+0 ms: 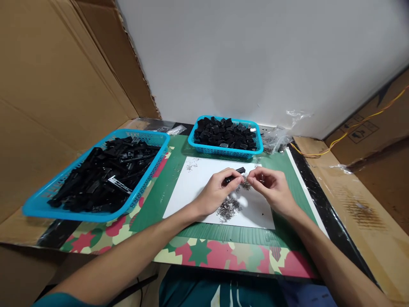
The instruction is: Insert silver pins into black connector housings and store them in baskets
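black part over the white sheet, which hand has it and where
The left hand pinches the black part at its near end; the far end sticks out.

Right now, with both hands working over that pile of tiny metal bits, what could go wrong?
1. The left hand rests beside the loose metal pieces on the white sheet; a wrist sweep could scatter them onto the green mat.
2. The right hand pinches something too small to make out; if dropped, it may vanish into the pile.
3. The black part is held only at one end and might slip.
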Motion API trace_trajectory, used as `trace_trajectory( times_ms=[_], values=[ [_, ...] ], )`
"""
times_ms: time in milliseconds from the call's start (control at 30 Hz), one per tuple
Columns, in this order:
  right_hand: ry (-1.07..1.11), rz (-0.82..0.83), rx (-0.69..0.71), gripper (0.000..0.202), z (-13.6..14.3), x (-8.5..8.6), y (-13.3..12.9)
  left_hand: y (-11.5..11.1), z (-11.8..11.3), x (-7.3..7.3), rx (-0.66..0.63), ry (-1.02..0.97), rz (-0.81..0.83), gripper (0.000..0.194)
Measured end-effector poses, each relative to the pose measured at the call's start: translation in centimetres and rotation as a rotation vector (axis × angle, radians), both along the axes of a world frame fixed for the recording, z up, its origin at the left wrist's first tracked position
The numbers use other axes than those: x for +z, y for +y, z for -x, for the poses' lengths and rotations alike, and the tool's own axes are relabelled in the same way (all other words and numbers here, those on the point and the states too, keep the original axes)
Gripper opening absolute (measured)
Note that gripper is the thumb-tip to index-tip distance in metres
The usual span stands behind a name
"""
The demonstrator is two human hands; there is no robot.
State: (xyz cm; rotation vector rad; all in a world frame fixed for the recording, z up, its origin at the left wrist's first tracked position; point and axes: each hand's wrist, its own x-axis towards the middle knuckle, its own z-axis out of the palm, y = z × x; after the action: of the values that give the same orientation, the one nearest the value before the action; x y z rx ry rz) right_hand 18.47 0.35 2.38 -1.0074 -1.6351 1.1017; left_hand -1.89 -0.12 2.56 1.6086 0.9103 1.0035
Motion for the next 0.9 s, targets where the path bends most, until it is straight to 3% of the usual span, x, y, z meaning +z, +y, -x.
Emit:
trace_trajectory(
  times_ms=[133, 367, 500, 667, 900],
  values=[
    [-0.08, -0.047, -0.006, 0.02, 0.2, 0.2, -0.6, -0.2, -0.2, -0.1, 0.008, 0.021, -0.017, 0.022],
    [-0.216, -0.311, -0.111, 0.008, 0.5, 0.0, -1.7, -0.5, -0.4, -0.5, 0.019, -0.065, 0.026, 0.026],
    [-0.238, -0.404, -0.124, 0.011, 0.7, -0.1, -1.7, -0.5, -0.4, -0.5, -0.003, -0.132, 0.087, 0.028],
    [-0.262, -0.471, -0.089, 0.015, 0.8, 0.0, -1.7, -0.5, -0.3, -0.5, -0.014, -0.124, 0.05, 0.019],
    [-0.285, -0.526, -0.07, 0.029, 0.4, -0.1, -1.7, -0.3, -0.2, -0.4, -0.029, -0.2, 0.184, 0.025]
  ],
)
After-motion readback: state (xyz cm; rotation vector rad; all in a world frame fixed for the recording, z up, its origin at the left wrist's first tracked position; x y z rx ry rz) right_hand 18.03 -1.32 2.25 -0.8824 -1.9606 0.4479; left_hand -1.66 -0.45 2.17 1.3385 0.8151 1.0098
